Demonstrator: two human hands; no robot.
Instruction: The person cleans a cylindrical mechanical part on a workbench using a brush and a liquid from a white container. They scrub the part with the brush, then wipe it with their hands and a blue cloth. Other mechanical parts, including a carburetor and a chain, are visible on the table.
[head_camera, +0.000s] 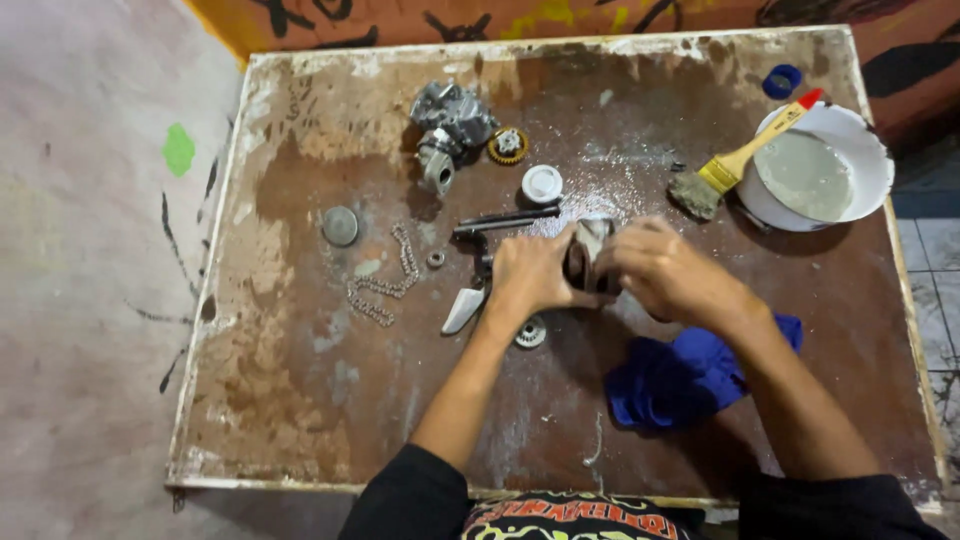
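I hold a small dark metal engine part (588, 255) between both hands at the centre of the worn board (300, 400). My left hand (530, 275) is closed around its left side; my right hand (665, 270) is closed around its right side and top. Most of the part is hidden by my fingers, so its exact shape cannot be told.

Around the part, by clock face:
- 12 o'clock: a white round cap (542, 183), near; a dark rod (505, 220) lies just below the cap.
- 11 o'clock: a grey carburettor-like assembly (450, 130) with a brass-coloured gear (508, 146) just beside it.
- 9 o'clock: a loose chain (385, 280), a small ring (436, 259) and a grey disc (340, 226).
- 8 o'clock: a tool with a white handle (463, 310), touching my left hand.
- 7 o'clock: a small sprocket (531, 333), just under my left wrist.
- 5 o'clock: a blue cloth (670, 385), under my right forearm.
- 2 o'clock: a white bowl (870, 150) of cloudy liquid, with a yellow-handled brush (735, 160) resting across its rim; a blue cap (782, 80) lies beyond.
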